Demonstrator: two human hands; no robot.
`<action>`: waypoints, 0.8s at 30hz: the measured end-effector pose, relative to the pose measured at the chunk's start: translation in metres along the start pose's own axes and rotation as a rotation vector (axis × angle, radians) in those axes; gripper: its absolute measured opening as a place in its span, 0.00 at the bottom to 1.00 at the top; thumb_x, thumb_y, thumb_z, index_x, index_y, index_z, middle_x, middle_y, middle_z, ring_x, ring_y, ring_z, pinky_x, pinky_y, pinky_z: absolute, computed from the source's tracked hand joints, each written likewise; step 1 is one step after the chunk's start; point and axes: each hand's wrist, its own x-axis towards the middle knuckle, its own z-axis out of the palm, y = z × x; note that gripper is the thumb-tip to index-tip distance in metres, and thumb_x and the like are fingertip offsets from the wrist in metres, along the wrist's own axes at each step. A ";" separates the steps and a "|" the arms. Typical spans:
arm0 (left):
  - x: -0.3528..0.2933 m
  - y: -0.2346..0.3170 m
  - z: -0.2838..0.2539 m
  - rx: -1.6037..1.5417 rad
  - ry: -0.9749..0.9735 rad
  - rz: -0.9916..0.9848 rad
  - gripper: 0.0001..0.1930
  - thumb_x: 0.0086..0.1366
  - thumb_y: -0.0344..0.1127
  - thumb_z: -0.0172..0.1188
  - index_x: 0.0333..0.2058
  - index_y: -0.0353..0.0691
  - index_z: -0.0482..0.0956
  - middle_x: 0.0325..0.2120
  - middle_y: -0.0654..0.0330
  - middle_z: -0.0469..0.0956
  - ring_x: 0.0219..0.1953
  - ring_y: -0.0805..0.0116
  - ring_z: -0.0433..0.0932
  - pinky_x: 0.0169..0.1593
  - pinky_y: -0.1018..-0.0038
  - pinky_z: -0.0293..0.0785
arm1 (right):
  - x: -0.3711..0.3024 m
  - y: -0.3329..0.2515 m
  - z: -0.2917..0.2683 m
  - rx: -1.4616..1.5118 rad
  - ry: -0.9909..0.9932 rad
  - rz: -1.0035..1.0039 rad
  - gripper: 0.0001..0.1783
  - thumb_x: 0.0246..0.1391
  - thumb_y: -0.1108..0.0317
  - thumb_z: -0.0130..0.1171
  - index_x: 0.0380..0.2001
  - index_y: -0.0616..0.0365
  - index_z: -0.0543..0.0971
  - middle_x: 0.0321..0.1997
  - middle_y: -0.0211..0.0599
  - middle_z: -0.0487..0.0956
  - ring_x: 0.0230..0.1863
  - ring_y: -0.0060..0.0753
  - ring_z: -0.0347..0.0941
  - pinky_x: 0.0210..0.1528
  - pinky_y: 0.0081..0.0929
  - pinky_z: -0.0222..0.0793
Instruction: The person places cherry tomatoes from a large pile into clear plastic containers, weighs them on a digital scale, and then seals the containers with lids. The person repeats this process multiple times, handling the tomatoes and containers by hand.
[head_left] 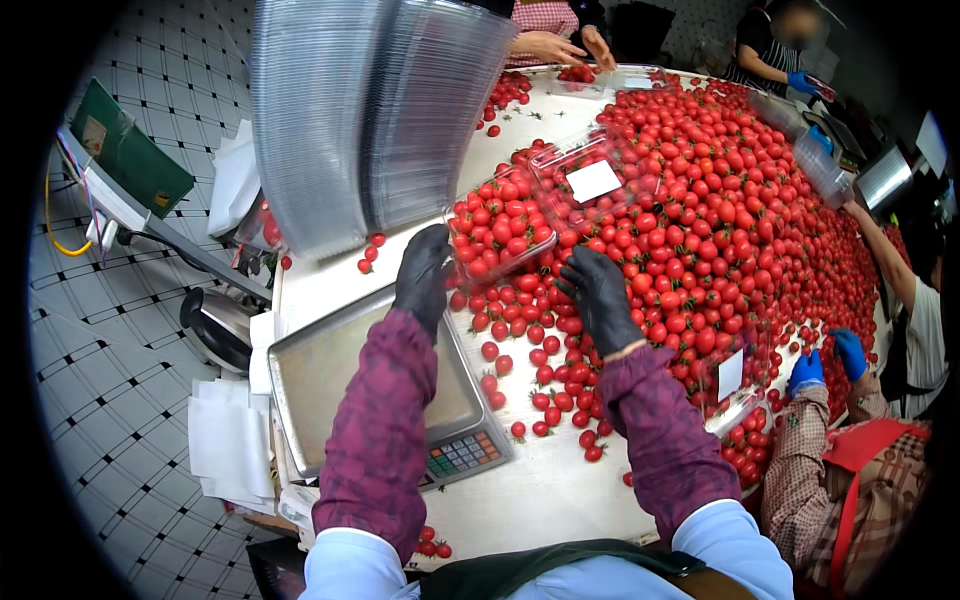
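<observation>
A clear plastic clamshell box (548,238) full of red cherry tomatoes (490,226) sits tilted against the tomato heap. Its lid (575,152), bearing a white label, is folded back onto the heap. In a black glove, my left hand (424,272) is closed on the box's near left edge. My right hand (598,298), also gloved in black, is just right of the box's near corner, over loose tomatoes. Its fingers are curled, and what lies in them is hidden. Below my left forearm is a metal-topped weighing scale (330,400) with a keypad.
Tall stacks of nested clear boxes (310,130) rise at the far left. A big heap of cherry tomatoes (720,220) covers the table's middle and right. Co-workers' hands (806,372) work at the right, and others across the table. A steel kettle (218,328) stands left of the table.
</observation>
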 end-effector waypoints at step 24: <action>-0.130 0.076 -0.055 -0.017 -0.024 0.109 0.09 0.58 0.31 0.60 0.34 0.39 0.69 0.23 0.66 0.69 0.21 0.79 0.67 0.24 0.81 0.65 | -0.144 -0.017 0.002 -0.087 -0.229 -0.032 0.16 0.54 0.70 0.48 0.45 0.67 0.70 0.24 0.34 0.74 0.24 0.25 0.71 0.27 0.22 0.70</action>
